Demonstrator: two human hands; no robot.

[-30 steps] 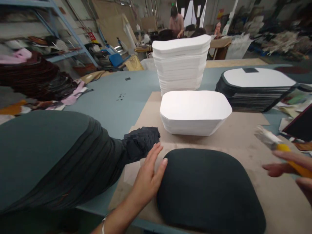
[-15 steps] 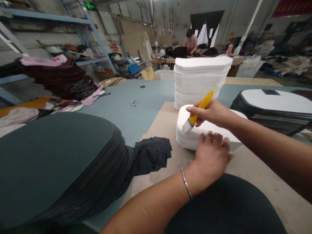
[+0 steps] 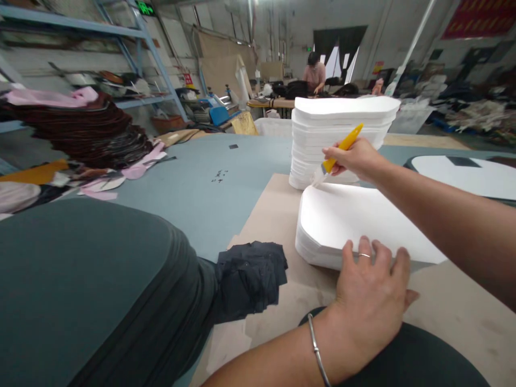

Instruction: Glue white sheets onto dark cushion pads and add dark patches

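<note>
My right hand (image 3: 355, 158) is closed round the yellow handle of a brush (image 3: 347, 141). Its pale bristles point down at the far left corner of a low stack of white sheets (image 3: 363, 215). My left hand (image 3: 373, 285), wearing a ring and a bangle, has its fingers spread against the near edge of that stack. Behind it rises a taller white stack (image 3: 338, 126). A dark rounded piece (image 3: 419, 355) lies partly under my left forearm. Small dark squares (image 3: 252, 277) are piled to the left on brown board (image 3: 278, 215).
A tall stack of dark green pieces (image 3: 88, 269) fills the near left. A white-topped stack with a dark square (image 3: 447, 174) stands at right. Brown pieces (image 3: 88, 129) lean by blue shelving (image 3: 157, 59). A person (image 3: 315, 74) works at a far table.
The brush in my right hand has moved from the near left edge of the low stack to its far left corner. The view has shifted, and my left hand appears lower and further right.
</note>
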